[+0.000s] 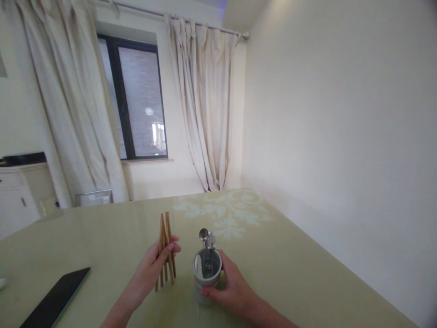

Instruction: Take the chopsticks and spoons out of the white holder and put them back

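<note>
Chopsticks (168,231) upright in left hand (152,260); cup (205,283) inside right hand's (232,283) curl.

Pale green table (273,282), whitish leafy pattern (225,212) toward far right corner. Black flat slab (56,298), maybe a tablet, lies near left; small white item (2,283) cut off at left edge. Behind: dark-framed window (141,100) between cream curtains (208,100) on a rod (143,9). White cabinet (15,196) far left, dark flat object (25,158) on top. Grey-framed panel (94,197) behind table's far edge, unclear what. Plain off-white wall (341,127), right.
</note>
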{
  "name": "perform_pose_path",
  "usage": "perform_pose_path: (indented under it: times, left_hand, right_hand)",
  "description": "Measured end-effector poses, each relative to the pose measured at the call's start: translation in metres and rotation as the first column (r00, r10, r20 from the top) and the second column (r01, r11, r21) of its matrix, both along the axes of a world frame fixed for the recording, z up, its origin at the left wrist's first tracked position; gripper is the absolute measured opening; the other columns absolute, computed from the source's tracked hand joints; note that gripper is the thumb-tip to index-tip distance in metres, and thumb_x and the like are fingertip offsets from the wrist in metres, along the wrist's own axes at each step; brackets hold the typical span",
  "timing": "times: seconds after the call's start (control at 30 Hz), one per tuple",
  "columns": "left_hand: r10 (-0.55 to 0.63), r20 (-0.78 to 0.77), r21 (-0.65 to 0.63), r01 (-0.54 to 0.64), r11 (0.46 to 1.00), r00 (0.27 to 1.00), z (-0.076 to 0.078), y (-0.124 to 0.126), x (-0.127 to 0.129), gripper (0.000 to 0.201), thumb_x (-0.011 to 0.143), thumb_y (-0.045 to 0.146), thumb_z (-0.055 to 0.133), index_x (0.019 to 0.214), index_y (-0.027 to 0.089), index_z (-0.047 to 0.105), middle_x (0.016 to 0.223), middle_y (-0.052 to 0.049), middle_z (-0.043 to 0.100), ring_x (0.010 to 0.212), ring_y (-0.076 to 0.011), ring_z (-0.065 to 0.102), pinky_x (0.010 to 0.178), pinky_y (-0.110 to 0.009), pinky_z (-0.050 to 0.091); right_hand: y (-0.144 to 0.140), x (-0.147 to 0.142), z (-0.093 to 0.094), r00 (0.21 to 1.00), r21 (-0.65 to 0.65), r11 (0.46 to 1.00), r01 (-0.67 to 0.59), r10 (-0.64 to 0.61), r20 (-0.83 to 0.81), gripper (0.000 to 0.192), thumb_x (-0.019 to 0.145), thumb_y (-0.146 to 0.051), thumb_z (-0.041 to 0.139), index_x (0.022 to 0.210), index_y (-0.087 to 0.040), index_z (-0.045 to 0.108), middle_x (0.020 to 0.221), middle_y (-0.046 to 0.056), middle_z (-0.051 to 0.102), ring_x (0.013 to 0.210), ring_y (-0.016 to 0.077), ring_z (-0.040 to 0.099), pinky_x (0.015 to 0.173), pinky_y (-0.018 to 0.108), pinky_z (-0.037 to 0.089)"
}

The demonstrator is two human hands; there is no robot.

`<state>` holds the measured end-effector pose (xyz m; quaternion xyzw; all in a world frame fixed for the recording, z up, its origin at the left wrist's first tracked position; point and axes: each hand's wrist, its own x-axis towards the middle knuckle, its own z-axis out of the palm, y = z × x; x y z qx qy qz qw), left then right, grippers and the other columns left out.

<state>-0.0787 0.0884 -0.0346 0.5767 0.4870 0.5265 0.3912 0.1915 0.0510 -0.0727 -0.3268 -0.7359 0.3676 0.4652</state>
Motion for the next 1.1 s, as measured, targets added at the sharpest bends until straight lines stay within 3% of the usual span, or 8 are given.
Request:
perform_pose_path:
  times: [0.1,0.2,0.3,0.4,0.5,0.67,0.93,1.1]
  left_hand:
    - [0.055,0.071,-0.020,-0.053,0.998,0.996,-0.017,0.003,0.001,0.075,0.069,0.087,0.070,0.104,0.020,0.066,0.087,-0.007,0.078,0.090,-0.0293,0.078,0.085,-0.042,0.065]
    - [0.143,0.054,0.064,-0.146,0.987,0.988,-0.018,0.004,-0.001,0.067,0.078,0.081,0.066,0.110,0.023,0.063,0.097,-0.007,0.078,0.094,-0.0287,0.078,0.089,-0.042,0.063]
    - [0.230,-0.121,0.165,-0.209,0.964,0.966,-0.019,0.004,-0.003,0.054,0.088,0.072,0.058,0.112,0.024,0.064,0.111,-0.010,0.078,0.101,-0.0302,0.076,0.097,-0.045,0.059]
    - [0.226,-0.327,0.168,-0.179,0.969,0.918,-0.028,0.004,0.003,0.041,0.094,0.056,0.047,0.112,0.025,0.066,0.117,-0.013,0.078,0.112,-0.0324,0.074,0.102,-0.046,0.055]
    - [0.142,-0.557,0.104,-0.101,0.989,0.818,-0.037,0.000,0.016,0.038,0.096,0.035,0.038,0.119,0.025,0.067,0.125,-0.013,0.076,0.119,-0.0303,0.071,0.104,-0.044,0.052]
    - [0.060,-0.836,0.013,-0.090,0.996,0.545,-0.034,-0.012,0.034,0.052,0.089,0.010,0.035,0.128,0.026,0.065,0.138,-0.013,0.070,0.126,-0.0305,0.066,0.105,-0.044,0.048]
    - [0.193,-0.882,0.081,-0.266,0.961,0.429,-0.032,-0.009,0.017,0.055,0.096,0.005,0.025,0.135,0.023,0.059,0.142,-0.016,0.067,0.131,-0.0302,0.064,0.106,-0.046,0.048]
    - [0.248,-0.907,0.182,-0.214,0.960,0.340,-0.047,0.007,0.006,0.051,0.097,0.007,0.026,0.133,0.017,0.061,0.142,-0.017,0.068,0.134,-0.0255,0.063,0.124,-0.044,0.031]
  right_hand:
    - [0.000,0.001,0.000,1.000,-0.003,1.000,0.010,-0.010,-0.002,0.072,0.075,-0.041,0.089,0.138,-0.024,0.059,0.136,0.012,0.067,0.124,0.0344,0.062,0.108,0.049,0.047]
    - [0.000,0.001,0.001,1.000,-0.010,1.000,0.005,-0.005,-0.002,0.070,0.075,-0.039,0.089,0.137,-0.024,0.061,0.134,0.012,0.068,0.123,0.0347,0.062,0.108,0.049,0.047]
    - [0.000,0.001,0.001,1.000,-0.004,1.000,0.003,-0.003,0.000,0.070,0.075,-0.038,0.089,0.138,-0.025,0.060,0.136,0.011,0.067,0.124,0.0347,0.061,0.108,0.049,0.047]
    - [0.001,0.002,-0.001,1.000,0.005,1.000,0.012,-0.012,0.004,0.070,0.076,-0.041,0.089,0.139,-0.025,0.060,0.136,0.012,0.067,0.124,0.0356,0.061,0.109,0.051,0.046]
    - [0.001,0.003,-0.003,1.000,0.003,1.000,0.024,-0.024,0.018,0.072,0.075,-0.042,0.089,0.139,-0.025,0.060,0.135,0.013,0.067,0.123,0.0364,0.062,0.109,0.052,0.046]
    - [0.000,0.004,-0.001,1.000,-0.009,1.000,0.012,-0.011,0.022,0.074,0.075,-0.041,0.090,0.140,-0.025,0.059,0.136,0.013,0.067,0.124,0.0358,0.062,0.110,0.052,0.046]
    - [-0.002,0.002,0.002,0.999,-0.011,1.000,0.024,-0.024,0.032,0.071,0.074,-0.036,0.091,0.138,-0.025,0.060,0.133,0.011,0.069,0.121,0.0336,0.063,0.108,0.048,0.047]
    - [-0.003,0.001,0.004,0.998,0.009,1.000,0.029,-0.029,0.060,0.070,0.072,-0.034,0.091,0.135,-0.025,0.061,0.132,0.011,0.069,0.119,0.0335,0.063,0.105,0.047,0.048]
